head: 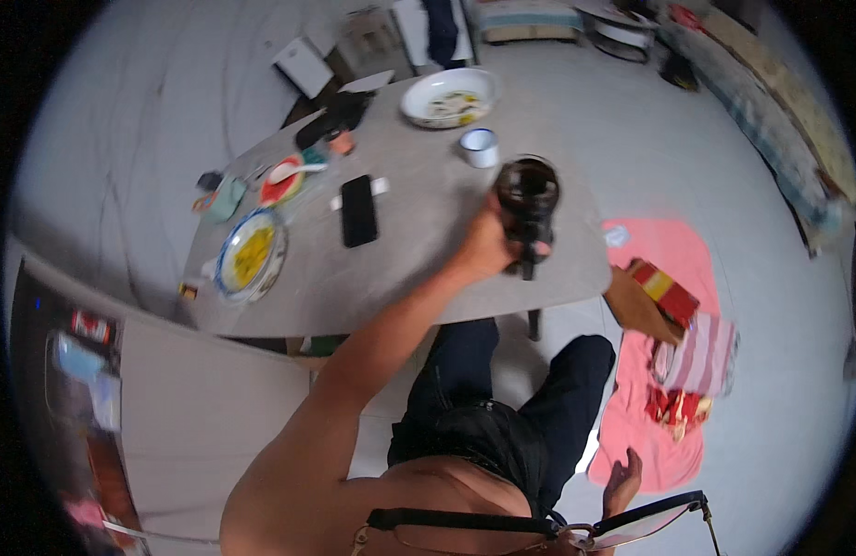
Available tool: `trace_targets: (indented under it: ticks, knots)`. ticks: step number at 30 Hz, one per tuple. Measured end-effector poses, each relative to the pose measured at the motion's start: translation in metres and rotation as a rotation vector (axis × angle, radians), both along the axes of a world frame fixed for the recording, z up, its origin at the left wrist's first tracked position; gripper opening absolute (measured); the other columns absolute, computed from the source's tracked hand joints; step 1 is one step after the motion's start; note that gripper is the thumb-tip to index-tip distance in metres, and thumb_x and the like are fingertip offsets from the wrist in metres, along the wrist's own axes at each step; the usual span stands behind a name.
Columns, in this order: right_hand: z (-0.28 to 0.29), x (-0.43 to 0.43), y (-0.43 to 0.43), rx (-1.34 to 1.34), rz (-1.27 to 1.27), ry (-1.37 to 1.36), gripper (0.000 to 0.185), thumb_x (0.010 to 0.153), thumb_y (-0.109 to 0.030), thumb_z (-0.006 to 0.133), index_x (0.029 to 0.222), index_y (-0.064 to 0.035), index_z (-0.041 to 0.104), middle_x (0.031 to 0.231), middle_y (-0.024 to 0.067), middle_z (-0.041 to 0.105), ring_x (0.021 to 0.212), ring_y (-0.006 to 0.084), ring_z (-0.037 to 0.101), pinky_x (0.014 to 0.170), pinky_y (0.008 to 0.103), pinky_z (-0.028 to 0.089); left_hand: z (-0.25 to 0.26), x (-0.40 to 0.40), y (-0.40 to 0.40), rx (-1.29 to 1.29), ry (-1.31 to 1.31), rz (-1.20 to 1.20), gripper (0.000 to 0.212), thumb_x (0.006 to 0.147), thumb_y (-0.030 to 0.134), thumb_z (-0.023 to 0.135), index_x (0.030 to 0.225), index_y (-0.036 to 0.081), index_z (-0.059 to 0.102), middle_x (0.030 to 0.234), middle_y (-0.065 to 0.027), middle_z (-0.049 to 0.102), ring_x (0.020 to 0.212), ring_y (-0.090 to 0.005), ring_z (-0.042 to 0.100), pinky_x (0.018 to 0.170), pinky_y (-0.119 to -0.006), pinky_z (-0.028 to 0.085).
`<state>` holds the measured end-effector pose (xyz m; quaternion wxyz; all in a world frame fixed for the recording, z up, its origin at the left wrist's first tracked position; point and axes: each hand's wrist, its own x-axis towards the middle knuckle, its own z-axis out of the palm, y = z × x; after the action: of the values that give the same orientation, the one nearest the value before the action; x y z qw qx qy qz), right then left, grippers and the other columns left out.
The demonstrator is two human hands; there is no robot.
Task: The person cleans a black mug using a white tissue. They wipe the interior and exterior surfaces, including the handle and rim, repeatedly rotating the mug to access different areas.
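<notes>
My left hand [487, 243] is closed around a dark, glossy jug-like vessel [528, 191] with a handle, near the right edge of the grey table [428, 257]. Beyond it stands a white enamel mug [479, 148] with a blue rim, and behind that a white basin [450, 97] with some food in it. A black smartphone [359, 211] lies mid-table. At the left sits a blue-rimmed bowl of yellow food [254, 256]. Low at the right, my right hand [624, 478] hangs beside my leg, fingers apart and holding nothing visible, partly near the eyeglass frame.
A pink cloth [654, 445] on the floor at right bears a cardboard box [640, 306] and a striped cloth [702, 354]. On the table's left side are a watermelon piece [280, 189], a white spoon [306, 168] and a pale green container [225, 199]. A cabinet stands at lower left.
</notes>
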<state>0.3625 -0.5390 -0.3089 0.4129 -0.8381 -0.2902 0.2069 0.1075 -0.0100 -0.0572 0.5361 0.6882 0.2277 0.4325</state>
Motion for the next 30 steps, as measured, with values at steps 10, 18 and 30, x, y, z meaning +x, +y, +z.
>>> trace_targets:
  ticks: [10,18,30]
  knots:
    - [0.182,-0.068,0.246,0.510,0.361,-0.315,0.041,0.106,0.003,0.056,0.147,0.0021,0.060,0.139,0.0135,0.066,0.090,0.0153,0.066,0.077,0.0266,0.057,0.043,-0.133,-0.019,0.447,0.498,0.420,0.065,0.089,0.016,0.082,0.148,0.002,0.058,0.148,-0.0179,0.060,0.139,-0.0309,0.056,0.117,-0.042,0.045]
    - [0.166,-0.069,0.248,0.556,0.222,0.025,0.037,0.110,-0.012,0.059,0.145,0.0014,0.062,0.138,0.0144,0.071,0.086,0.0147,0.069,0.077,0.0284,0.059,0.021,-0.256,0.030,0.360,1.013,1.046,0.072,0.094,0.053,0.075,0.146,0.005,0.061,0.127,-0.0160,0.065,0.110,-0.0309,0.069,0.088,-0.046,0.057]
    - [0.154,-0.071,0.249,0.488,0.224,0.036,0.039,0.107,-0.010,0.061,0.144,0.0032,0.062,0.141,0.0133,0.068,0.088,0.0138,0.063,0.080,0.0282,0.055,0.038,-0.235,0.046,0.183,1.261,0.934,0.112,0.085,0.067,0.077,0.164,-0.001,0.034,0.133,-0.0253,0.061,0.118,-0.0379,0.069,0.090,-0.052,0.059]
